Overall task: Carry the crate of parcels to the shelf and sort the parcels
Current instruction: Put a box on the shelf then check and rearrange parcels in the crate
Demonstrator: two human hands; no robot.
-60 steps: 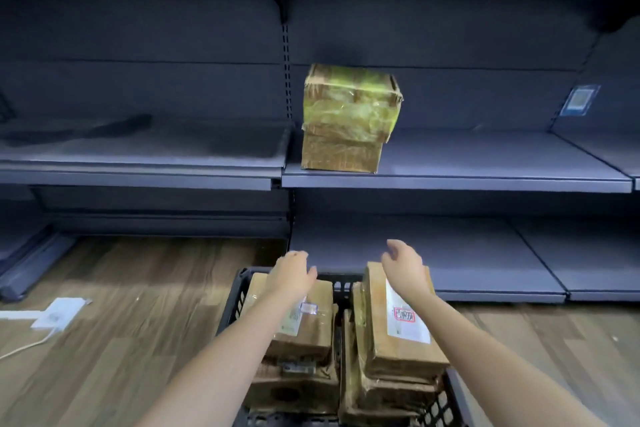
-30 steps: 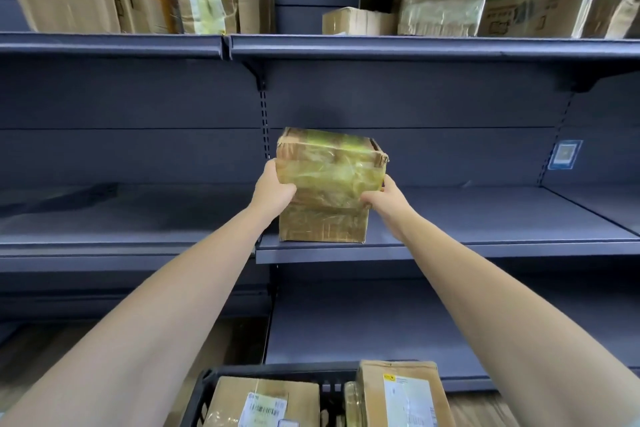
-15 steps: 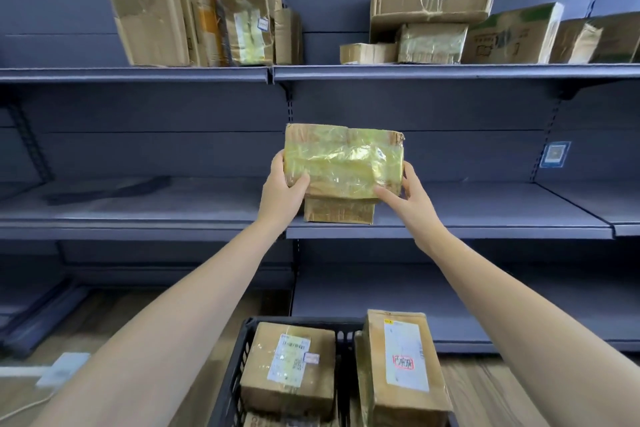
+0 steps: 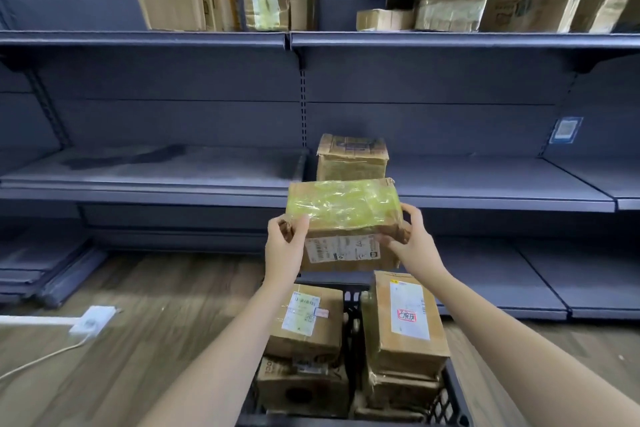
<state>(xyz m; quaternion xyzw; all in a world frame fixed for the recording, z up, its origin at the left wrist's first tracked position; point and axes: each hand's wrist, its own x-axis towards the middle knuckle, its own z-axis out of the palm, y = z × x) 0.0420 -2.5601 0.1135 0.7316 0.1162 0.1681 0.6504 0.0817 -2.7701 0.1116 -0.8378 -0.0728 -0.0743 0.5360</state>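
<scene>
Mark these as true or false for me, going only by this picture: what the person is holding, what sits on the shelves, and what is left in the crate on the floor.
1. Both hands hold a brown cardboard parcel wrapped in yellow tape. True: the left hand and right hand grip its two ends.
2. The middle grey metal shelf has no parcels on it. False: one small brown cardboard box stands there.
3. The black plastic crate on the floor still holds parcels. True.
4. The top shelf is bare. False: several cardboard boxes stand along it.
5. The held parcel rests on the middle shelf. False: it is lifted clear, in front of the shelf and above the crate.
</scene>
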